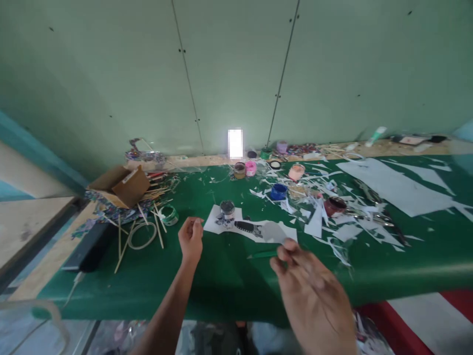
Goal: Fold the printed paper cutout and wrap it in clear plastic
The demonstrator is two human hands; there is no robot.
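My left hand (191, 239) is closed, fingers curled, by the left end of a cut white paper (214, 226) with a dark printed drawing. What it may hold is hidden. A small jar with dark paint (227, 209) stands on that paper. My right hand (312, 288) is close to the camera, palm turned up, fingers bent together and slightly blurred; anything between them cannot be made out. A green pencil (263, 255) shows just left of its fingertips, below the paper. Whether the hand touches it cannot be told.
Open paint jars, including blue (278, 192), dark red (334, 206) and green (169, 215), stand on the green tabletop (140, 291). White paper scraps (347, 232) and metal tools (382, 217) lie right. A cardboard box (125, 187), wooden sticks (159, 231) and tape ring (142, 235) lie left.
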